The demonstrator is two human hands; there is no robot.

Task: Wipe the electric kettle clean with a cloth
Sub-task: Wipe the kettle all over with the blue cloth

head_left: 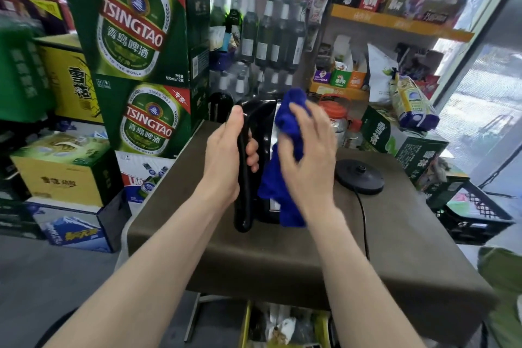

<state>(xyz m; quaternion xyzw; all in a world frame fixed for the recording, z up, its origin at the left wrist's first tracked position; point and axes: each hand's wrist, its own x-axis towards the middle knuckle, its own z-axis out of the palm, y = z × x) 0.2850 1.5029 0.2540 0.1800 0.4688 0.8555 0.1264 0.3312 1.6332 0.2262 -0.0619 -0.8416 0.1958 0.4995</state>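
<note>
Small shop, stacked beer cartons (141, 37), snack shelves (395, 22), bottles (265, 34)

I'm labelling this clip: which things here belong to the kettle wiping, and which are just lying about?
Part of the job:
electric kettle, held at its handle by the left hand
blue cloth in the right hand

Just lying about:
kettle base on the table
beer cartons
red-lidded jar
black crate

A single wide-angle camera sits on the person's head, facing forward and steeply down, close over the brown bench (282, 257). Both forearms enter from the near edge and meet at centre frame. Straight lines bow toward the edges. Stacked beer cartons (135, 37) fill the far left; shelves (395, 22) rise at far right.
</note>
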